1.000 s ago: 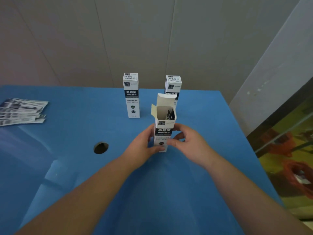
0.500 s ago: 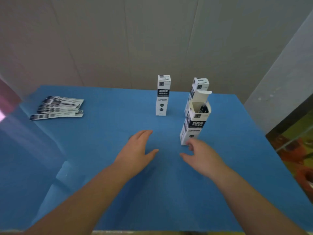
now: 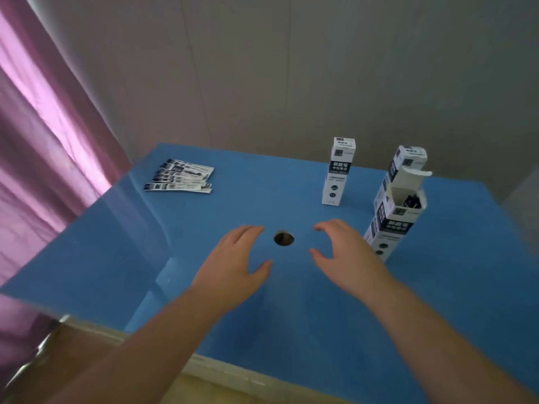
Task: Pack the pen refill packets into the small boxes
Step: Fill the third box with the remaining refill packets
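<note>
Boxes [image 3: 390,225] with blurred, seemingly Chinese label print

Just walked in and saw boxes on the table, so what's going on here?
A person is packing pen refill packets into small boxes. Both the left hand and right hand hover open and empty over the blue table. The open box holds something dark; two closed boxes stand behind.

A plain room set up as a makeshift packing station: a bare blue foam-board tabletop [image 3: 437,287] with a round hole [image 3: 283,238] cut in it stands against a blank grey panelled wall [image 3: 291,68], with a pink fabric curtain [image 3: 43,126] hanging at the left
</note>
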`<control>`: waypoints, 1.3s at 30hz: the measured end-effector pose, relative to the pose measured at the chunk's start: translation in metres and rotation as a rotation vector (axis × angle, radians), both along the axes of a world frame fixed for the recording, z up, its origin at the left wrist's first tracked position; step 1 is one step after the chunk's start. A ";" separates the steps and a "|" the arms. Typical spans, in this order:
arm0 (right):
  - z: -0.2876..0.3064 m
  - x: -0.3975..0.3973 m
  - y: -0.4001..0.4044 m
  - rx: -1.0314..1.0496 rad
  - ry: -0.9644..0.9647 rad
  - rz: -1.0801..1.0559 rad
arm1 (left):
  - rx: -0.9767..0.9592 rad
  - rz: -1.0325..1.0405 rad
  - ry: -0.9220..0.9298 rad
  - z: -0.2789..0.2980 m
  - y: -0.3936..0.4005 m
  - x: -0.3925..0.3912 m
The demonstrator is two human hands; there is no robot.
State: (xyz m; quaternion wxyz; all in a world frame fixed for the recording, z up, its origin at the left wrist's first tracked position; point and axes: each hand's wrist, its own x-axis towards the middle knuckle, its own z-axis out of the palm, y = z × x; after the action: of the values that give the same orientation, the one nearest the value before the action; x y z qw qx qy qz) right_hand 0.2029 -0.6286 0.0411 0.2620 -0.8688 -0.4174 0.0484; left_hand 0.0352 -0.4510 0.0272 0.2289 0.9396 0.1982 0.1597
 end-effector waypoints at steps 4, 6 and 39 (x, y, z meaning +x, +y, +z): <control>-0.005 -0.013 0.026 0.027 0.009 0.055 | 0.009 0.063 0.014 0.005 0.011 -0.025; -0.008 -0.023 0.041 0.035 0.026 0.070 | -0.013 0.093 0.022 0.005 0.023 -0.040; -0.029 -0.043 0.283 -0.068 0.060 -0.221 | 0.371 -0.251 0.493 -0.049 0.434 0.109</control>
State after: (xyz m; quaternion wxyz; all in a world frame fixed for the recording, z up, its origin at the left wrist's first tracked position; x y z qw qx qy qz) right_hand 0.1600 -0.3454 0.0123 0.2485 -0.9160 -0.3093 0.0594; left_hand 0.1439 -0.0168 -0.0214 0.0167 0.9927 0.0978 -0.0684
